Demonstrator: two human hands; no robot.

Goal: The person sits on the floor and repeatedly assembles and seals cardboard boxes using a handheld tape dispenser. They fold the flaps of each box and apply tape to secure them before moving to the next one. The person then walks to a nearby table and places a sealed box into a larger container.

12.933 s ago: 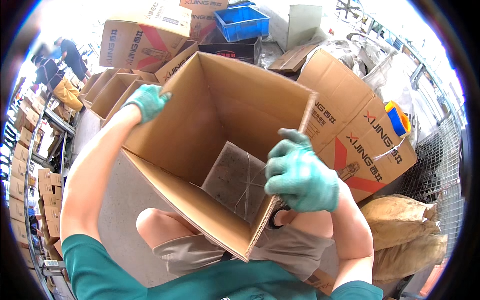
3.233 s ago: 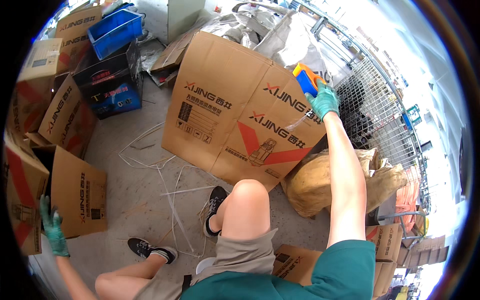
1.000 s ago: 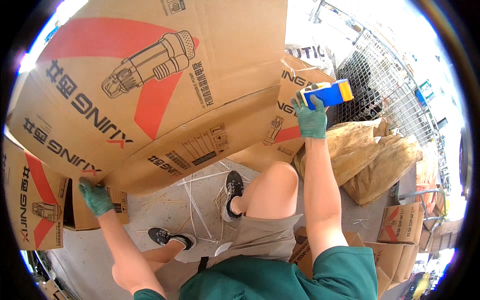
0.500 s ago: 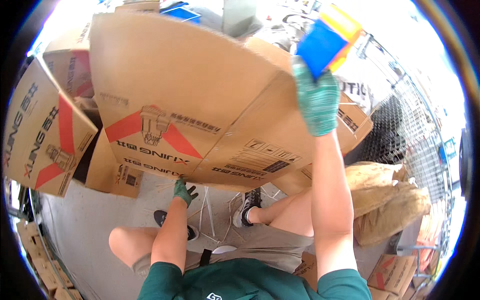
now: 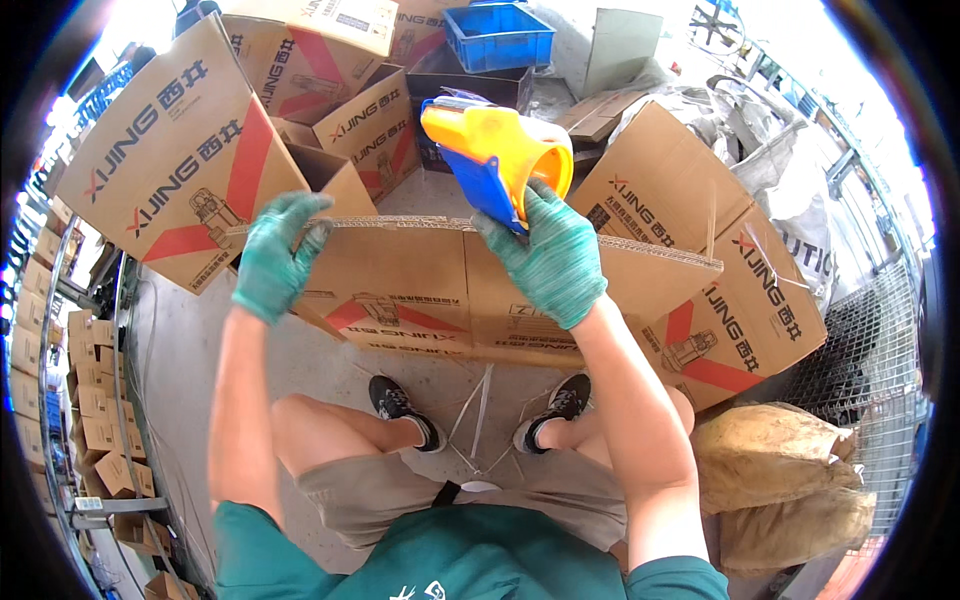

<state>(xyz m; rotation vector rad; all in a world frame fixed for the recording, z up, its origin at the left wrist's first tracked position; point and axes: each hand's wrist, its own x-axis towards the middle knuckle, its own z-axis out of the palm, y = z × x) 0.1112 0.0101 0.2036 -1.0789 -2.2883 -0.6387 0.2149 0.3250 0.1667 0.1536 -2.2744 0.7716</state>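
Observation:
In front of me a brown cardboard carton stands on edge, its long upper edge facing up and its printed side toward my legs. My right hand, in a green knit glove, grips a yellow and blue tape dispenser just above that edge. Its fingers also lie close to the cardboard. At the left end of the same edge is my left hand, gloved alike. Its fingers and thumb are apart, and I see nothing held between them.
An open carton leans at the left, another carton at the right. Behind stand more boxes and a blue plastic crate. Brown sacks lie by my right leg, near a wire mesh fence. Loose straps lie between my feet.
The carton has tipped so its upper edge now faces me. My left hand has risen from its lower edge to the upper left; the right hand has come lower and nearer with the tape dispenser.

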